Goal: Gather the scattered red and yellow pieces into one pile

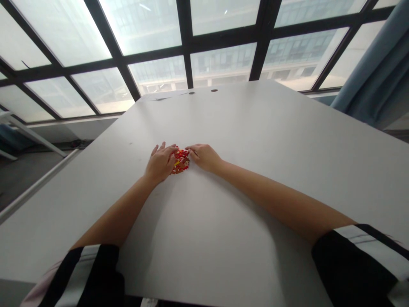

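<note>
A small heap of red, orange and yellow pieces (180, 162) lies on the white table, too small in view to tell their exact kind. Along the heap's left side rests my left hand (160, 164), its fingers spread and its thumb and fingertips at the pieces, partly covering them. My right hand (204, 157) comes in from the right, with its bent fingers and thumb held close together at the heap's right edge. Whatever lies between those fingertips is hidden.
The white table (223, 238) stretches away toward large dark-framed windows (220, 64). Two round holes show near its far edge. A blue curtain (373, 81) hangs at the right. White metal bars (38, 138) stand beyond the table on the left.
</note>
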The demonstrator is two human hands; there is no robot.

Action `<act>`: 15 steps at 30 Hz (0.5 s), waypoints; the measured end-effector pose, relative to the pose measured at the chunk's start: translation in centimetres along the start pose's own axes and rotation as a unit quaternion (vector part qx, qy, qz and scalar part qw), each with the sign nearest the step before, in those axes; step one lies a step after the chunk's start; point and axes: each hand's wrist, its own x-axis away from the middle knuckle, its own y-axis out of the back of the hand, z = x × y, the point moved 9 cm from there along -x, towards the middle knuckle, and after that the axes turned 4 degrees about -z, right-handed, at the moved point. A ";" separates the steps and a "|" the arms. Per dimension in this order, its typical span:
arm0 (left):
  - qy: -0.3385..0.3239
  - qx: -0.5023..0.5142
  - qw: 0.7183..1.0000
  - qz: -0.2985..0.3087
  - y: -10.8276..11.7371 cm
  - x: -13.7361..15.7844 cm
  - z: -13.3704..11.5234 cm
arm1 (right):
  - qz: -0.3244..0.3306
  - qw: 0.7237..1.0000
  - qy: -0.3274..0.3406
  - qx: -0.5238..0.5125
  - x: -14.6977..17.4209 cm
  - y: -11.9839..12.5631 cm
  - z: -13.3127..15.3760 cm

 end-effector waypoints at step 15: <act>0.034 0.010 0.995 -0.089 1.3 -0.3 1.2 | -0.046 0.997 0.029 -0.061 0.2 0.2 -0.1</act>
